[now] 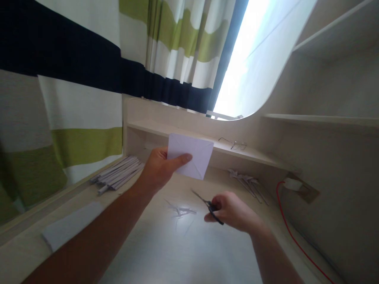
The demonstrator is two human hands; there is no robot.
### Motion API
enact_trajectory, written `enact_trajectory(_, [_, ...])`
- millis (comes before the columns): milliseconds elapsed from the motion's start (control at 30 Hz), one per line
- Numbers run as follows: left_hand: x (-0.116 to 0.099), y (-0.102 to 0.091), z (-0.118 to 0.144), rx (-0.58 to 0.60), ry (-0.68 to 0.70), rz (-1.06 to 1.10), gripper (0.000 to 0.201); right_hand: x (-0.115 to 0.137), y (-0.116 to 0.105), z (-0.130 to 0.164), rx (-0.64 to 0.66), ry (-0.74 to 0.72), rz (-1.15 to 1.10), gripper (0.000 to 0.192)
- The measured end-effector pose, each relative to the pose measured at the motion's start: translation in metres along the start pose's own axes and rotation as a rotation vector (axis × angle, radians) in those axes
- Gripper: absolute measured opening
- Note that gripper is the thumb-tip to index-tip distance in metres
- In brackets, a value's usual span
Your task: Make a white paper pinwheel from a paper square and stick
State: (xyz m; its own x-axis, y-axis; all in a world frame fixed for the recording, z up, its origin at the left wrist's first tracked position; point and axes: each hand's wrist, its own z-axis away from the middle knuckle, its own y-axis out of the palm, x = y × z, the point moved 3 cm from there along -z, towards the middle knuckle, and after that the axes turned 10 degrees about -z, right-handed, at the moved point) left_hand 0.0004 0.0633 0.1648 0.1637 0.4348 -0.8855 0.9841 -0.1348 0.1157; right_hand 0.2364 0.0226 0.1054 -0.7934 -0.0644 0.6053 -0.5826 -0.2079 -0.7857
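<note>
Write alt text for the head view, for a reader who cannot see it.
The left hand holds up a folded white paper while the right hand grips small scissors over a pale desk. Paper strips lie at the left, cut scraps in the middle, and eyeglasses rest on the shelf behind.

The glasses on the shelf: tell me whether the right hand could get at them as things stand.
Probably yes, but not freely. The glasses lie in the open on the shelf, with nothing between them and the right hand. That hand's grip is taken up by the scissors.
</note>
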Motion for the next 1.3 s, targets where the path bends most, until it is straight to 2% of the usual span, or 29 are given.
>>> enact_trajectory(67, [0.0, -0.001, 0.0, -0.008, -0.004, -0.01, 0.033, 0.002, 0.022, -0.005, 0.028, 0.009, 0.044, 0.039])
enact_trajectory(133, [0.0, -0.001, 0.0, -0.011, -0.011, -0.024, 0.034, 0.009, 0.044, -0.006, 0.046, -0.048, 0.141, 0.055])
enact_trajectory(233, [0.003, 0.0, 0.0, 0.008, -0.033, -0.019, 0.034, 0.019, 0.074, -0.004, 0.185, -0.104, 0.229, 0.047])
enact_trajectory(333, [0.005, 0.001, 0.001, 0.026, -0.054, 0.01, 0.032, 0.019, 0.092, -0.001, 0.385, -0.041, 0.179, 0.04])
enact_trajectory(433, [0.004, 0.003, 0.002, 0.026, -0.063, 0.033, 0.032, 0.018, 0.099, 0.0, 0.501, -0.022, 0.18, 0.034])
enact_trajectory(633, [0.001, 0.006, 0.003, 0.027, -0.088, 0.07, 0.033, 0.016, 0.111, 0.001, 0.583, -0.102, 0.222, 0.01])
enact_trajectory(767, [0.001, 0.006, 0.002, 0.043, -0.092, 0.07, 0.031, 0.014, 0.122, -0.001, 0.605, -0.126, 0.201, 0.017])
enact_trajectory(867, [0.002, 0.005, 0.002, 0.056, -0.09, 0.069, 0.03, 0.013, 0.115, -0.003, 0.586, -0.171, 0.189, 0.027])
enact_trajectory(933, [0.003, 0.004, 0.001, 0.066, -0.092, 0.061, 0.03, 0.016, 0.096, -0.003, 0.491, -0.248, 0.13, 0.029])
enact_trajectory(967, [0.004, 0.004, 0.001, 0.069, -0.091, 0.056, 0.03, 0.018, 0.081, -0.003, 0.382, -0.278, 0.015, 0.029])
enact_trajectory(1033, [0.004, 0.005, 0.002, 0.084, -0.091, 0.057, 0.029, 0.024, 0.045, 0.004, 0.017, -0.381, -0.323, 0.015])
enact_trajectory(1067, [0.004, 0.006, 0.003, 0.101, -0.097, 0.063, 0.028, 0.027, 0.026, 0.012, -0.21, -0.496, -0.46, 0.015])
enact_trajectory(1133, [0.004, 0.01, 0.006, 0.147, -0.124, 0.082, 0.028, 0.034, -0.001, 0.033, -0.532, -0.748, -0.557, 0.029])
enact_trajectory(1200, [0.003, 0.015, 0.009, 0.193, -0.155, 0.098, 0.027, 0.043, -0.012, 0.049, -0.648, -0.901, -0.474, 0.038])
enact_trajectory(1300, [0.002, 0.021, 0.014, 0.234, -0.193, 0.11, 0.026, 0.052, -0.013, 0.061, -0.621, -0.992, -0.298, 0.036])
